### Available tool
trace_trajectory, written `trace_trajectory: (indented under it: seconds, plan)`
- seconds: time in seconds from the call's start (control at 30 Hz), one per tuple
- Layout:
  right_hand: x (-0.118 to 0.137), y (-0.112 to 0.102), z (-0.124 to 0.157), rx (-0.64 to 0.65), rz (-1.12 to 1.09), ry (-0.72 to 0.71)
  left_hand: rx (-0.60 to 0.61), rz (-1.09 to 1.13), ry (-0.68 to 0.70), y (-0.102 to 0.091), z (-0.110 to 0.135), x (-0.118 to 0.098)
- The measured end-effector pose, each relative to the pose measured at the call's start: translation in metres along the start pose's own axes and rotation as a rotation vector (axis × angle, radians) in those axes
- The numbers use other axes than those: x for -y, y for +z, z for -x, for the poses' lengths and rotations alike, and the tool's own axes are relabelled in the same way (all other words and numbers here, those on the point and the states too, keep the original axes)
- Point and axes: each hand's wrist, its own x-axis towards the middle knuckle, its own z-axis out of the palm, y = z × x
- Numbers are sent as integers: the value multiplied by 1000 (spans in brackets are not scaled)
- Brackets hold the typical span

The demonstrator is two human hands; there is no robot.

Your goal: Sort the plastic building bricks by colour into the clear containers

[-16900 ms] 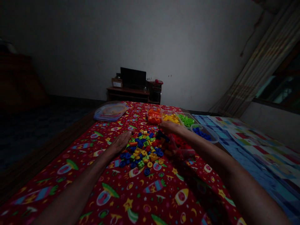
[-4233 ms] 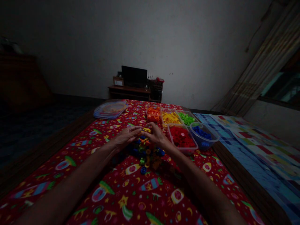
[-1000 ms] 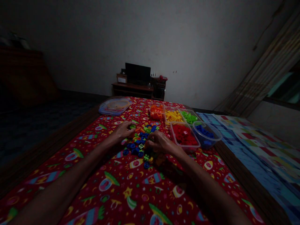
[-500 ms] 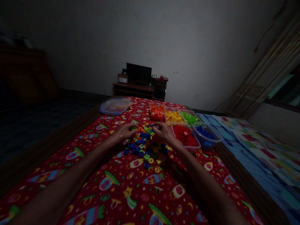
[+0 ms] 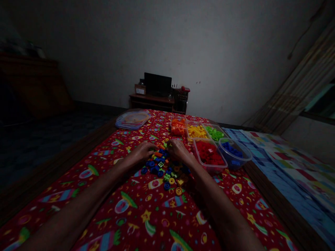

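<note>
A loose pile of small plastic building toy pieces [image 5: 157,166], with blue, green, orange and yellow bricks and wheels, lies on a red patterned cloth [image 5: 146,230]. At its left edge is my left hand [image 5: 142,152], thumb and forefinger apart, with no piece visible between them. My right hand [image 5: 180,151] reaches over the pile's far right side. Its fingers are bent together and point down; a yellowish-green speck shows by the tips, too dim to name. A yellow wheel [image 5: 179,191] and a blue wheel [image 5: 166,186] lie at the near edge.
Right of the pile stand clear containers of sorted bricks: orange [image 5: 178,127], yellow [image 5: 197,132], green [image 5: 214,133], red [image 5: 209,153] and blue [image 5: 232,150]. Clear lids [image 5: 132,119] are stacked at the far left. A monitor [image 5: 157,84] stands beyond the table; a patterned bedcover [image 5: 285,153] is to the right.
The view has shifted slightly. My right hand's fingers have turned down toward the pile. The green piece seen by my left fingertips no longer shows there, and those fingers are now lower.
</note>
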Motion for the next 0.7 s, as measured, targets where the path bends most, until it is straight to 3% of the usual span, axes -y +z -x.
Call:
trace_trajectory:
  seconds: [0.1,0.2,0.3,0.37,0.47,0.6,0.7]
  plan:
    - [0,-4,-6,-48,-206,70,-61,-33,37,6,0,-3]
    - [2,-7,-13,-78,-426,152,-112,14,-55,0,-1,-11]
    - [6,-7,-16,22,-765,280,-186,179,-162,-11,-3,-22]
    - [10,-5,-15,89,-1057,367,-216,296,-164,-17,-3,-31]
    - [18,-1,-13,108,-1408,447,-244,318,-96,-17,-3,-44]
    - [26,2,-12,143,-1583,459,-245,158,92,-2,-4,-56]
    - [29,0,-12,223,-1684,455,-238,92,143,9,-3,-62]
